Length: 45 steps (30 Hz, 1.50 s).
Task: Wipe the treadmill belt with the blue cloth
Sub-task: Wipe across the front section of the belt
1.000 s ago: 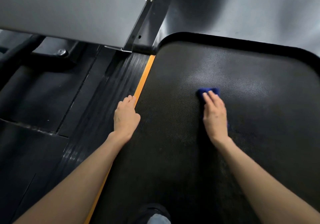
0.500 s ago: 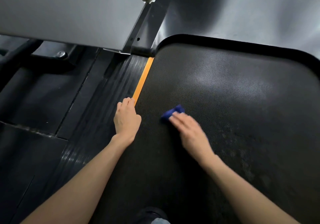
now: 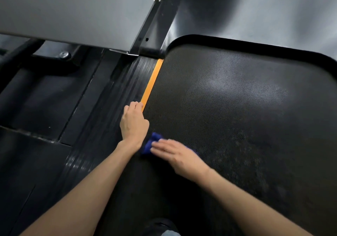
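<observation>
Belt, centre and right of frame: the textured treadmill belt (image 3: pixel 228 108) lies bare and open to a passing hand.
Belt, left edge: the left hand (image 3: pixel 134 124) rests across the orange strip (image 3: pixel 151 81) and blocks that edge.
Lower centre: the right hand (image 3: pixel 179 156) lies flat on the blue cloth (image 3: pixel 150 143), just beside the left wrist, leaving almost no gap.
Top of frame: the grey panel (image 3: pixel 73 11) and black motor cover (image 3: pixel 255 11) close off the belt's far end.
Left of frame: the ribbed side rail (image 3: pixel 102 108) lies bare above the left hand.
</observation>
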{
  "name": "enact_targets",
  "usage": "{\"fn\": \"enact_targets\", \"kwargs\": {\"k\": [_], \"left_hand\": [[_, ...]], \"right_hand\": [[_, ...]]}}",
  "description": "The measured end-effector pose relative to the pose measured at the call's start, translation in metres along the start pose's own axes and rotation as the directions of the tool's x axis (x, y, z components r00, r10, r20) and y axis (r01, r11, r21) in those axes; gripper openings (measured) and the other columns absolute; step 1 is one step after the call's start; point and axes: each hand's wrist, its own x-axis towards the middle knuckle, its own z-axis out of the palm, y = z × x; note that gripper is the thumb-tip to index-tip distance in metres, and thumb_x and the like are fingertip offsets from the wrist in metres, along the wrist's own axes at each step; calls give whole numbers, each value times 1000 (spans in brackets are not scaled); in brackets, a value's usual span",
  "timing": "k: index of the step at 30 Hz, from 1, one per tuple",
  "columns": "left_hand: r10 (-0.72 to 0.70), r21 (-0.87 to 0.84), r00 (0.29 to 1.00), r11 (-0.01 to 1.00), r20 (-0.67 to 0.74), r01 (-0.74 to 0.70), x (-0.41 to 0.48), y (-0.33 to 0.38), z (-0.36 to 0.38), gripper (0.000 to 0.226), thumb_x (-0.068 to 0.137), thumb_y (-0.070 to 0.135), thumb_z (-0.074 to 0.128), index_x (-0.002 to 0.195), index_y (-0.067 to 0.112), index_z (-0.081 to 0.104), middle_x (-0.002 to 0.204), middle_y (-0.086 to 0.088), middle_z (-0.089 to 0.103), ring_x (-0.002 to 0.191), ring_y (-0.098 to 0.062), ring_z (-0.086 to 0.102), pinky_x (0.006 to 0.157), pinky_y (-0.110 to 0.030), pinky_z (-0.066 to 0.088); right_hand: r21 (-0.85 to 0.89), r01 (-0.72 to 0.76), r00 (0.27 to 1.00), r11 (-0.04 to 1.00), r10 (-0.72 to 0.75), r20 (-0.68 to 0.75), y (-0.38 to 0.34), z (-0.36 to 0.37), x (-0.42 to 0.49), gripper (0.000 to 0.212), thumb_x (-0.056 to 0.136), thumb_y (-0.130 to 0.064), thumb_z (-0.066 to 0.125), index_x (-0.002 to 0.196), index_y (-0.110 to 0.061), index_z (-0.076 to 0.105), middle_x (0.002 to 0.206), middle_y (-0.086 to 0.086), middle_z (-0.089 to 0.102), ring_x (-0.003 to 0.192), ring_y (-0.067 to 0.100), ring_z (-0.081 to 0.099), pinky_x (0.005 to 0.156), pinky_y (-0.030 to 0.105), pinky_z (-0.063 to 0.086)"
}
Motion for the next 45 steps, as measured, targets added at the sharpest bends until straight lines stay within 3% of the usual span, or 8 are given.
{"fn": "enact_targets", "kwargs": {"k": [8,13,18,23,32,37,42,45], "left_hand": [[16,-57,996,998,87,-11,10,-14,-6,49,86,-1,52,133,12,46,126,-5,51,112,-20,45,85,-27,38],[-32,-30,998,999,61,34,15,-3,-6,40,85,4,55,124,11,52,120,-5,52,106,-19,48,75,-24,37],[16,58,993,998,118,-23,17,-3,-7,41,84,5,55,124,10,50,122,-5,49,107,-19,47,76,-25,39],[17,21,988,1000,155,-20,17,-5,-14,45,87,3,53,131,12,49,125,-5,51,109,-20,49,80,-27,41],[3,55,986,998,168,-12,28,10,-8,51,81,3,54,130,10,39,128,-11,37,113,-25,39,88,-33,41],[43,13,984,999,175,-46,25,34,7,61,81,0,53,138,11,35,142,-9,29,126,-26,31,102,-37,36],[152,-73,981,987,122,-144,24,69,21,61,75,-4,48,134,9,42,131,-11,40,118,-27,35,98,-35,34],[218,-121,967,972,134,-202,15,90,28,59,74,-6,47,131,10,45,120,-11,43,111,-27,36,94,-36,36]], "right_hand": [[102,-693,636,714,672,-379,113,-75,21,54,73,7,43,125,3,55,132,22,52,123,38,48,110,42,29],[80,-154,988,985,154,0,19,-20,38,49,82,2,53,129,-10,55,139,9,50,130,26,44,111,37,29],[-84,-33,999,996,31,-33,85,-46,55,49,79,2,55,126,-11,58,136,10,52,125,30,48,109,43,27],[104,-729,603,677,706,-371,141,-82,89,57,73,11,44,128,2,51,139,22,44,128,40,39,109,40,23],[-111,-94,994,989,87,-69,98,-49,64,53,77,4,43,127,-4,57,134,15,53,123,33,51,106,39,36],[112,-747,545,656,700,-462,118,-75,11,71,61,22,56,129,2,53,135,20,50,125,38,47,109,37,30],[-68,-295,952,953,286,-112,24,-35,-41,63,73,3,50,134,-10,50,143,7,45,131,26,42,109,35,32],[-114,-410,899,905,380,-218,64,-66,-96,55,79,-1,41,132,-9,53,139,8,49,127,28,47,107,37,35]]}}
